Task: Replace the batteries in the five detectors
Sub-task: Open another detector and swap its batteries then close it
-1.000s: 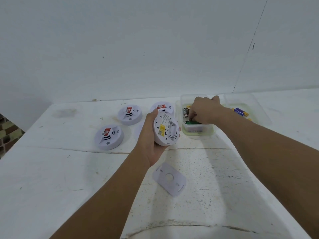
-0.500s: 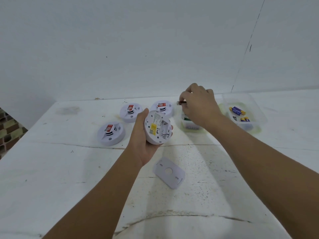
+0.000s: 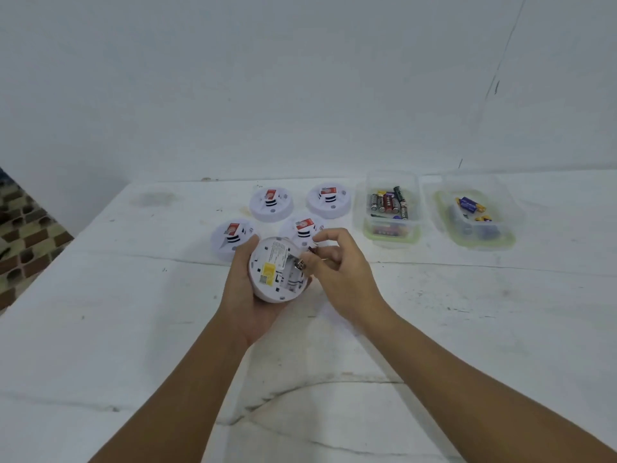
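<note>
A round white plastic detector is held back-up in the left hand, the palm cupped beneath it and the thumb laid along its left rim, above the white, scuffed and cracked counter. On the exposed back a yellow square label and a patch of small printed text are seen; the writing is too small to be read. An open recessed battery bay is shown on the right side of that back. A small cylindrical battery with a metallic end is pinched between thumb and fingertips of the right hand, its end set at the upper edge of the bay; the grip is narrow and closed on the battery.

Four more round white plastic detectors are laid face-up on the counter behind the hands: far left, far right, near left, and near right, the last partly hidden by the right hand. Each carries a red-and-white tag and dark slots; the print cannot be made out.

To the right, a clear rectangular plastic box with a green-edged rim is filled with dark and red cylindrical batteries. Beside it, apart, a second clear plastic box holds a few blue-and-yellow batteries.
</note>
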